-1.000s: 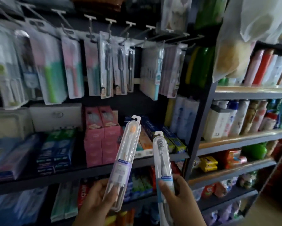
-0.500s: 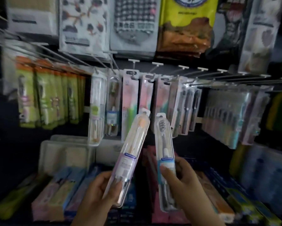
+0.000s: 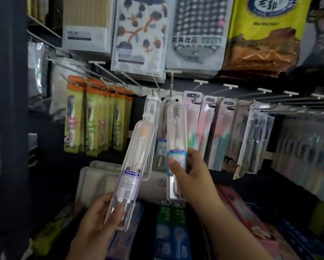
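The left hand [image 3: 99, 220] grips the purple-labelled toothbrush case [image 3: 134, 173] near its bottom, tilted right. The right hand [image 3: 190, 177] holds the blue-labelled toothbrush case [image 3: 176, 139] upright, before hanging toothbrush packs [image 3: 221, 132].

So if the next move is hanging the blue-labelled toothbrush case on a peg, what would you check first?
1. Right hand grips the blue-labelled case securely: ok, thumb and fingers wrap round its lower half.
2. Case upright, brush head at the top: ok.
3. Top of the case lined up with the peg: cannot tell, its hanging hole is not visible.
4. Matching stock at that spot: ok, a similar hanging clear case is just to the left.
5. Left hand holds the purple-labelled case out of the way: ok, it is tilted, lower, and apart from the blue one.
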Action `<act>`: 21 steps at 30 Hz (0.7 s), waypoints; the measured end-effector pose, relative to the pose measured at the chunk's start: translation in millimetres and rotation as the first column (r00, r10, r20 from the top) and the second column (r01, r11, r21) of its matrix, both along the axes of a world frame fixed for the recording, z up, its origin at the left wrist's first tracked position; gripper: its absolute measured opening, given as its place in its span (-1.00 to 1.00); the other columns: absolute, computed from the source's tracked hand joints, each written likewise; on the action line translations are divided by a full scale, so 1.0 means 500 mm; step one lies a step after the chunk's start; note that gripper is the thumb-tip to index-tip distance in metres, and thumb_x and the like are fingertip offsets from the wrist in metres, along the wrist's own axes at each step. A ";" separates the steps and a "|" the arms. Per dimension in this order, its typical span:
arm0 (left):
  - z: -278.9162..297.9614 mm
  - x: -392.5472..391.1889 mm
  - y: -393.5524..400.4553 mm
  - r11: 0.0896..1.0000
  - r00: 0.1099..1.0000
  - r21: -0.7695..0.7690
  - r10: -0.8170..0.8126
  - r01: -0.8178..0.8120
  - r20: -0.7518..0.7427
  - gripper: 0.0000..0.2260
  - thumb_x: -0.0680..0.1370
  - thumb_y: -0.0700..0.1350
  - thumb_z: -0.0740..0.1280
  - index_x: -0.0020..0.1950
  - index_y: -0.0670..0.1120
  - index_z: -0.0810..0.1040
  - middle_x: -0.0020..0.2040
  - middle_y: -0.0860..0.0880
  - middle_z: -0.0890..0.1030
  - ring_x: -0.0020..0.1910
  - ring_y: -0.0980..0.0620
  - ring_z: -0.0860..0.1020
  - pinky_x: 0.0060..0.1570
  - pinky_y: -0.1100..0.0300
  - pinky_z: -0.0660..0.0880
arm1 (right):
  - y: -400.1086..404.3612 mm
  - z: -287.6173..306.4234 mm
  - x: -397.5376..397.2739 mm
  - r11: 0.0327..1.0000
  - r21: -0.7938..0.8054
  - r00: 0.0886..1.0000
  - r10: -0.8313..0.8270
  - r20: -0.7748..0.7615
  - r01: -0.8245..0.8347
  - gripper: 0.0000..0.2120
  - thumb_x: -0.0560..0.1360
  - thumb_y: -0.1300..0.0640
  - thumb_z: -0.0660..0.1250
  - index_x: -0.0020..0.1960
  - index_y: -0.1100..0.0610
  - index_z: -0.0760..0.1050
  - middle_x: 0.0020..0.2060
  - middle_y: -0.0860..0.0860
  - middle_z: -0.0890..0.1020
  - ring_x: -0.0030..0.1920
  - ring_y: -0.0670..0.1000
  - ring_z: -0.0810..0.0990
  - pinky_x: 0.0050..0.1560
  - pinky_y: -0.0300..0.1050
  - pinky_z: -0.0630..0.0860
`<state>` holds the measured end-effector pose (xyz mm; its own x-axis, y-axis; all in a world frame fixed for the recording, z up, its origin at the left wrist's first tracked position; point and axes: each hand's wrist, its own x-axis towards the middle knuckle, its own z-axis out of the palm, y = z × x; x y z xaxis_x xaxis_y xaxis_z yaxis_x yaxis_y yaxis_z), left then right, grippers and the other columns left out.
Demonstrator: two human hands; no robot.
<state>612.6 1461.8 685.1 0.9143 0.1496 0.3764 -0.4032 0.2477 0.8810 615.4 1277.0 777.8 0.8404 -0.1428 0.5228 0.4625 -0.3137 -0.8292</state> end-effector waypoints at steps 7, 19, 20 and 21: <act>0.017 -0.002 0.038 0.996 0.995 -0.057 -0.067 0.063 -0.077 -0.55 0.13 0.25 0.56 -0.11 0.03 0.66 -0.17 -0.04 0.71 -0.26 0.16 0.66 -0.13 0.03 0.53 | 0.016 0.042 0.062 0.998 -0.024 0.999 -0.051 0.006 0.052 -0.89 0.56 -0.03 0.29 0.01 -0.04 0.40 -0.06 0.12 0.61 -0.20 0.11 0.59 -0.36 -0.12 0.53; 0.035 0.011 0.052 0.984 0.992 -0.143 -0.115 0.105 -0.060 -0.70 0.25 0.12 0.57 -0.09 0.06 0.67 -0.18 0.03 0.71 -0.04 -0.08 0.64 -0.07 0.04 0.49 | -0.012 0.041 0.082 0.999 0.014 0.997 0.043 -0.056 -0.042 -0.66 0.58 -0.01 0.27 0.34 -0.04 0.40 0.04 -0.01 0.65 0.08 0.31 0.56 0.07 0.30 0.53; 0.033 0.014 0.052 0.982 0.990 -0.132 -0.137 0.131 -0.034 -0.53 0.09 0.26 0.59 -0.09 0.08 0.68 -0.17 0.02 0.71 -0.09 -0.02 0.66 -0.08 0.04 0.48 | -0.015 0.041 0.082 0.999 -0.003 0.998 0.038 -0.054 -0.039 -0.70 0.58 0.00 0.26 0.31 -0.07 0.42 0.01 -0.04 0.65 0.08 0.28 0.57 0.06 0.26 0.55; 0.032 0.014 0.052 0.983 0.991 -0.132 -0.133 0.128 -0.032 -0.39 -0.07 0.35 0.58 -0.11 0.13 0.69 -0.16 0.01 0.71 -0.15 0.04 0.67 -0.09 0.05 0.48 | -0.016 0.042 0.083 0.999 -0.023 0.998 0.027 -0.053 -0.028 -0.70 0.59 0.01 0.26 0.31 -0.09 0.40 0.00 -0.07 0.64 0.07 0.23 0.59 0.04 0.18 0.57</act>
<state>619.8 1487.7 701.2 0.9432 0.0730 0.3241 -0.3247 0.4087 0.8529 657.1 1268.9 798.6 0.8701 -0.1073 0.4810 0.4277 -0.3208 -0.8451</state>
